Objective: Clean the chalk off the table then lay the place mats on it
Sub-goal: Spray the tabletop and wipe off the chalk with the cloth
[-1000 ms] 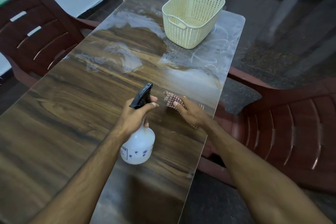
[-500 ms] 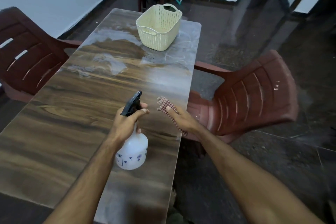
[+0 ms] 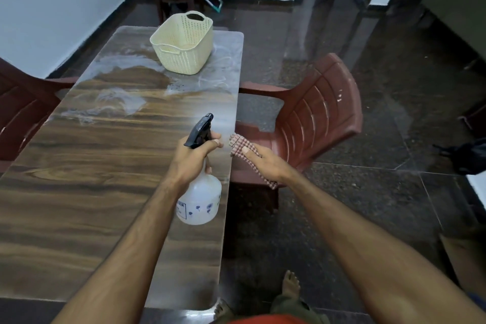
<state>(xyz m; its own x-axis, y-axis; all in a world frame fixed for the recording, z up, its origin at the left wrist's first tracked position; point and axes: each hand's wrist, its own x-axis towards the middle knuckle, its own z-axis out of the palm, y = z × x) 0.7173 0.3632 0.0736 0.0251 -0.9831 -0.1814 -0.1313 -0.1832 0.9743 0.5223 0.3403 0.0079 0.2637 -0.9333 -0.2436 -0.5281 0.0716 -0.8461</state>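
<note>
Chalk is what you have left to deal with: white smears cover the far part of the table, from a swirled patch toward the left edge across to the haze and scribbled lines beside and beyond the basket. The near half, where the wood grain shows dark and plain, looks wiped already, so I judge you roughly halfway through the cleaning.

Your left hand is wrapped round the neck of the spray bottle, held above the table near its right edge, nozzle aimed toward the far end. Your right hand, just beside it and past the table's right edge, grips the checked cloth, which sits over the seat of the red chair and touches no tabletop.

You still need to spray and wipe the far end, most likely shifting the basket to reach the chalk around it. No place mats lie on the table; whether they are in the basket, I cannot tell. That whole second step remains.
</note>
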